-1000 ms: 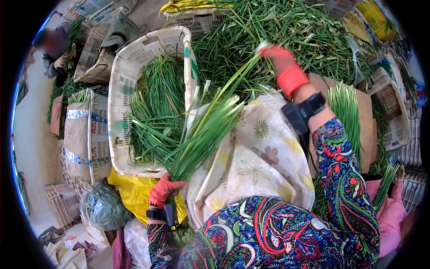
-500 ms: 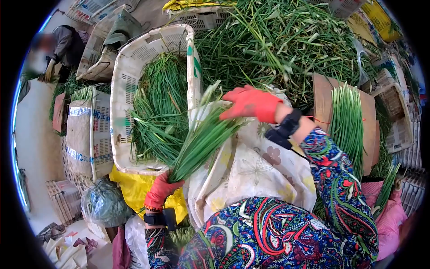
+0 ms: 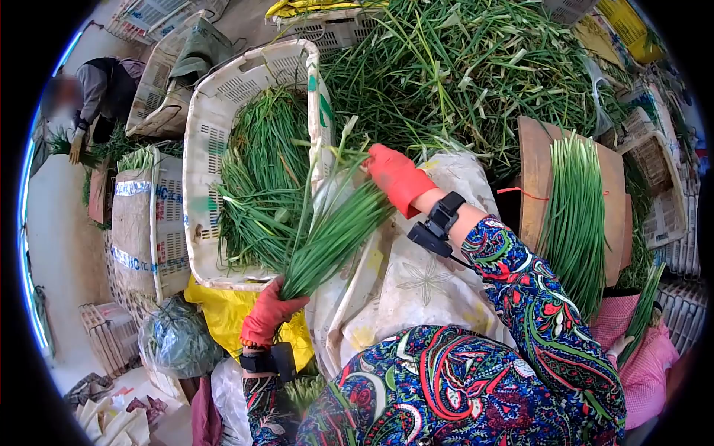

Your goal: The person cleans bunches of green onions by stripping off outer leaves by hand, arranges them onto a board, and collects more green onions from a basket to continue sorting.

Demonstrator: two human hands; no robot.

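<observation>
In my red-gloved left hand point(image 3: 271, 312) I grip a loose bunch of green chives point(image 3: 331, 241) by its lower end. The bunch slants up to the right over my lap, its upper stalks fanned apart. My right hand point(image 3: 401, 178), also in a red glove, is closed at the upper end of the bunch, on a few pale chive stalks; its fingertips are partly hidden. Beside the bunch on the left, a white plastic crate point(image 3: 323, 141) holds more chives point(image 3: 268, 163). A pale flowered cloth point(image 3: 424, 282) covers my lap.
A big heap of loose chives point(image 3: 461, 74) lies ahead. On the right, a neat bunch of chives point(image 3: 576, 215) rests on a brown board point(image 3: 532, 160). A yellow bag point(image 3: 216, 308) sits below the crate. Another person point(image 3: 111, 89) bends at the far left.
My right hand has moved slightly left and its spread fingers have closed at the upper stalks. My left hand keeps its hold, nearly unmoved. The person at the left has shifted.
</observation>
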